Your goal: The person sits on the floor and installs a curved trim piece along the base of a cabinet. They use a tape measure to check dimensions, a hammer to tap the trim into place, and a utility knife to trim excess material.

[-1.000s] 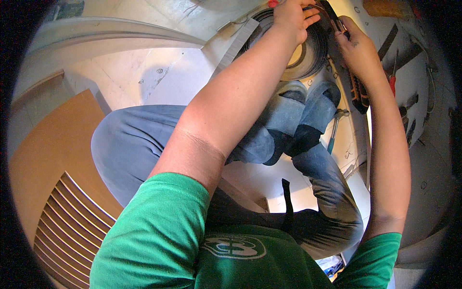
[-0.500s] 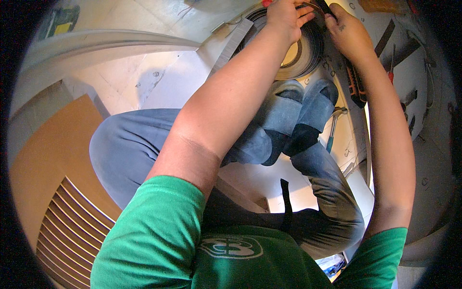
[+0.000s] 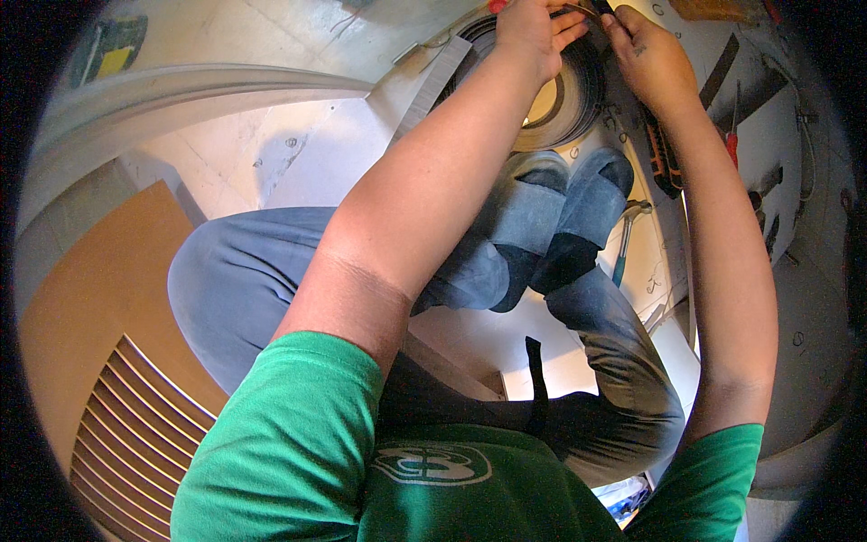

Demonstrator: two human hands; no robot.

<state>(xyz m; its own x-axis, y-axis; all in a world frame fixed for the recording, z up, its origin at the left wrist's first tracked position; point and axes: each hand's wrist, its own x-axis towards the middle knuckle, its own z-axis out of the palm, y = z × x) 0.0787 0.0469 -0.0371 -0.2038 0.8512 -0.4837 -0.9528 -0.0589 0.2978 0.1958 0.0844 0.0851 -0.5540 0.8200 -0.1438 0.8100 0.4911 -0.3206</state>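
At the top edge my left hand [image 3: 537, 41] is closed at the fingertips round a thin brown strip [image 3: 578, 9], its other fingers loosely spread. To its right, my right hand [image 3: 652, 56] pinches a slim dark piece [image 3: 603, 11] near the strip's end; its kind is not clear, as the picture's edge cuts it off. Below both hands lies a large coil of dark banding [image 3: 589, 99] with a pale round core [image 3: 545, 101]. My left forearm covers part of the coil.
Beside my right forearm are an orange-and-black tool [image 3: 664, 158], a hammer [image 3: 625, 237] and a red-handled screwdriver [image 3: 732, 135]. My feet in blue slippers [image 3: 533, 212] rest near the coil. A brown slatted panel [image 3: 81, 298] stands at left.
My right hand has shifted slightly left and up, nearer my left hand, and less of the dark piece shows. My left hand has barely moved.
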